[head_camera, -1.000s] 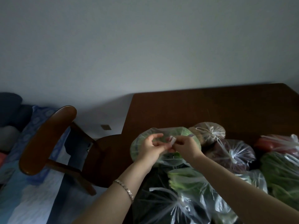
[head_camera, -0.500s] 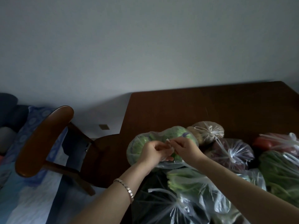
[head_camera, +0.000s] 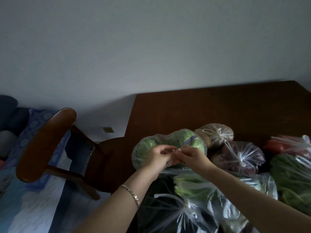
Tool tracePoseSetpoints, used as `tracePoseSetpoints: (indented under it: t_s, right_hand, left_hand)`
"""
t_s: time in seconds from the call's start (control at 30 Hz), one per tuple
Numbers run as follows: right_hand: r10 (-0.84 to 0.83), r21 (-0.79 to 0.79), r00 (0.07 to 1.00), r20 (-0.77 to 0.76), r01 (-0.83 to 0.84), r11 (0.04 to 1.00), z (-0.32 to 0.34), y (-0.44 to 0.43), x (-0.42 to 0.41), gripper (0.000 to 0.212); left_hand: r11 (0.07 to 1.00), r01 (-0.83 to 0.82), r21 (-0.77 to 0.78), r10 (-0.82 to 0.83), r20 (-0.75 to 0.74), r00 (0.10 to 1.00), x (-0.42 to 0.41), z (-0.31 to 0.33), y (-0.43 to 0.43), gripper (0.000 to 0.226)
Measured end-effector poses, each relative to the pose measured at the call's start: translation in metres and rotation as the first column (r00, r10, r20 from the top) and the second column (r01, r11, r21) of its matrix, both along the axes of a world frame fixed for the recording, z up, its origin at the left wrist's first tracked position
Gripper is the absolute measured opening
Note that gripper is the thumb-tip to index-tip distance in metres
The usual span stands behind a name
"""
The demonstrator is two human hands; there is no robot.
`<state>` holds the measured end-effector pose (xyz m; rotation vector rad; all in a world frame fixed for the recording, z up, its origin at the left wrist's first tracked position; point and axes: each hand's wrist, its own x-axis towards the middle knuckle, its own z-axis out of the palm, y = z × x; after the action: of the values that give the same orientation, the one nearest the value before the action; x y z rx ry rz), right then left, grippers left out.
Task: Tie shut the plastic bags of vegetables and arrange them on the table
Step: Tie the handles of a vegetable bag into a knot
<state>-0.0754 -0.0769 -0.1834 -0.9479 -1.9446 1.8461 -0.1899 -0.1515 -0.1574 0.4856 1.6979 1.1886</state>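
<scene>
Plastic bag of greens (head_camera: pixel 183 140), frame centre: left hand (head_camera: pixel 158 158) and right hand (head_camera: pixel 191 157) each pinch one end. Pull outward evenly to close it tight.

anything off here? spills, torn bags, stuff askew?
Nothing stands out. The left hand and right hand pinch the handles of the green vegetable bag near the left edge of the table. The tied bags beside it look intact, nothing spilled. Dim light could hide small tears.
</scene>
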Motion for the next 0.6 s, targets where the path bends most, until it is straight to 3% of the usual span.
tracePoseSetpoints:
  t_s: [0.13,0.23,0.33,0.43,0.5,0.6]
  right_hand:
    - [-0.11,-0.142,0.994,-0.004,0.108,0.984,0.0,-0.003,0.0,0.025]
    - [-0.161,-0.108,0.987,-0.006,0.159,0.981,-0.001,-0.002,0.001,0.026]
    - [-0.238,-0.102,0.971,-0.002,0.237,0.966,-0.002,-0.002,0.001,0.028]
    - [-0.333,-0.042,0.942,0.038,0.335,0.941,0.002,-0.002,-0.002,0.03]
    - [-0.391,-0.033,0.916,0.089,0.395,0.918,-0.001,-0.002,-0.009,0.03]
    - [-0.351,0.105,0.912,0.212,0.336,0.936,-0.007,0.002,-0.018,0.029]
  left_hand:
    - [0.996,0.092,0.003,-0.09,-0.127,0.988,-0.002,-0.001,0.003,0.009]
    - [0.989,0.141,0.04,-0.133,-0.155,0.979,-0.002,0.003,0.006,0.01]
    - [0.982,0.19,0.014,-0.176,-0.317,0.932,-0.008,0.002,0.008,0.012]
    - [0.941,0.338,-0.029,-0.31,-0.479,0.821,-0.014,-0.005,0.006,0.017]
    - [0.899,0.432,-0.078,-0.388,-0.599,0.7,-0.015,-0.008,0.0,0.016]
    - [0.859,0.507,-0.065,-0.372,-0.76,0.533,-0.014,-0.013,-0.011,0.014]
